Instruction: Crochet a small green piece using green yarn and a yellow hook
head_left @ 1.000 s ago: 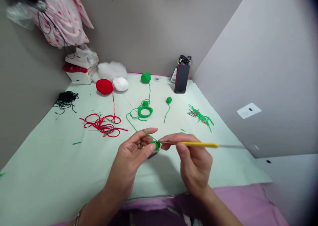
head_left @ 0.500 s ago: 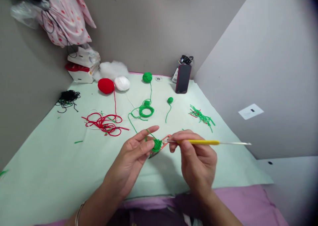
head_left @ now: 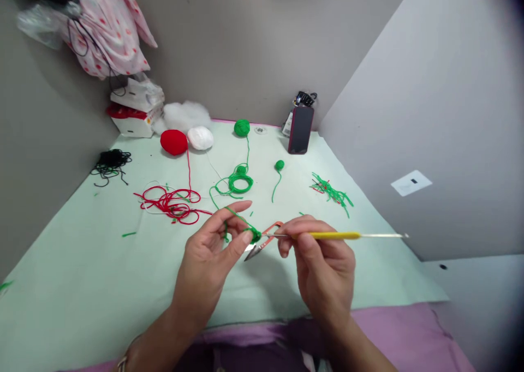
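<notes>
My left hand pinches a small green crochet piece between thumb and fingers, with green yarn running over its forefinger. My right hand grips a yellow-handled crochet hook whose metal tip reaches into the green piece. Both hands hover above the pale green mat. A small pair of orange-handled snips lies on the mat just under the work. The green strand leads back to a loose green yarn coil and a green yarn ball.
A red yarn ball, a white ball, a red yarn tangle, black yarn, green offcuts and a small green crocheted bit lie about. A phone leans at the back wall. Grey walls close in left and right.
My left hand has shifted left and drawn the green piece away from the hook hand, uncovering the orange snips beneath. The hook has stayed nearly level.
</notes>
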Motion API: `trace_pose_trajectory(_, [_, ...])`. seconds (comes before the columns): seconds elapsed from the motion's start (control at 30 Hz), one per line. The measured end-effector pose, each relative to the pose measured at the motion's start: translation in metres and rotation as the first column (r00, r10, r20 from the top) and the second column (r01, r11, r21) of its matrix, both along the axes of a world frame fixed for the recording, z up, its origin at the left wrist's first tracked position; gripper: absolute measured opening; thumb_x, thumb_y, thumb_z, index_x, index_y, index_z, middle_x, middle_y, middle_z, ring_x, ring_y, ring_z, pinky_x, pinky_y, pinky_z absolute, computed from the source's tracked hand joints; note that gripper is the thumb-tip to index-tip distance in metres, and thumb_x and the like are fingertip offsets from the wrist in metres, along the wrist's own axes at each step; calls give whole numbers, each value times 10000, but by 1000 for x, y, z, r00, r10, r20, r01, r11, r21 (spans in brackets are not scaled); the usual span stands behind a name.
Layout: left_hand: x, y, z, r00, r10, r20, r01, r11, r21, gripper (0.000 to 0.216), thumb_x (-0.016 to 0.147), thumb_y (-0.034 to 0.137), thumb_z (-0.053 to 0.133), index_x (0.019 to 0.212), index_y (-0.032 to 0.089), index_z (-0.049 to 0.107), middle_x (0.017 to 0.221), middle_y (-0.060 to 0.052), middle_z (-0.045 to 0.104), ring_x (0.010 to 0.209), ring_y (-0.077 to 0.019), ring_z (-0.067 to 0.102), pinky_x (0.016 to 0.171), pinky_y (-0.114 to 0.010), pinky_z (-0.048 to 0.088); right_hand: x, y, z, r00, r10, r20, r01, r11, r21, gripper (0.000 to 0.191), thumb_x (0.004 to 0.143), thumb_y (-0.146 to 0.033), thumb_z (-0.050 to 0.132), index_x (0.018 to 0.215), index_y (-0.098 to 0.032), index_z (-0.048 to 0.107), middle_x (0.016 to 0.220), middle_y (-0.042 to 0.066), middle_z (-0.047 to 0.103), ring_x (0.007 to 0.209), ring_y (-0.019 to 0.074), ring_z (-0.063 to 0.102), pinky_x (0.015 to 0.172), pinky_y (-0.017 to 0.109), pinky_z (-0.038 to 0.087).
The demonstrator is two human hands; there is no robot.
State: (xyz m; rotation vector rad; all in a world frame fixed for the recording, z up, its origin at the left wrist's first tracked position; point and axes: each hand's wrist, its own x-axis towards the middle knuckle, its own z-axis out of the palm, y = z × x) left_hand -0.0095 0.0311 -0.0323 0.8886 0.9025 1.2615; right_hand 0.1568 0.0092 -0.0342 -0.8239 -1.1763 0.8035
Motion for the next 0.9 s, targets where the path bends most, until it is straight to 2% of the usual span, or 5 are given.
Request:
trace_pose_trajectory(0.17, [6, -1, -1, 981, -169, 99, 177, 980, -85, 283, 890, 322, 890, 1171, 326, 864, 892, 9, 739, 916, -157, 676, 904, -261, 531, -2, 7, -3, 997, 77, -4, -77, 997, -32, 163, 1064, -254, 688, 1067, -284, 848, 1009, 40, 825, 886, 161, 737, 706, 277, 611])
trace_pose_trajectory(0.57, [17, -2, 1, 979, -47, 196, 81, 982, -170, 535, 789, 220, 964, 1290, 328, 813, 851, 46, 720, 842, -122, 671, 854, -242, 528, -5, 7, -3, 978, -81, 194, 63, 993, 99, 189, 1065, -231, 670, 1085, -301, 845, 946, 39, 804, 866, 186, 751, 708, 309, 634])
trace_pose_trajectory(0.73, [16, -3, 2, 929, -142, 342, 233, 941, -243, 547, 719, 308, 1020, 1234, 249, 846, 889, -5, 775, 868, -139, 673, 863, -247, 520, 2, 0, -9, 799, -273, 536, 109, 942, 317, 356, 1011, -124, 698, 1249, -360, 821, 1109, 63, 816, 958, 226, 771, 815, 381, 655])
trace_pose_trajectory(0.8, [13, 0, 3, 884, -182, 430, 332, 893, -305, 536, 704, 350, 1024, 1193, 201, 864, 893, -38, 784, 869, -152, 678, 875, -263, 519, 6, 1, -8, 852, -254, 457, 131, 950, 285, 333, 1021, -126, 689, 1229, -347, 825, 1055, 53, 812, 915, 207, 755, 786, 356, 639])
trace_pose_trajectory(0.9, [9, 4, 3, 892, -150, 426, 305, 896, -323, 474, 727, 330, 1006, 1169, 217, 877, 842, -18, 753, 827, -144, 665, 877, -274, 508, 8, 6, -3, 984, -93, 153, 85, 995, 58, 207, 1065, -204, 660, 1095, -298, 843, 904, 27, 769, 761, 159, 706, 688, 304, 597])
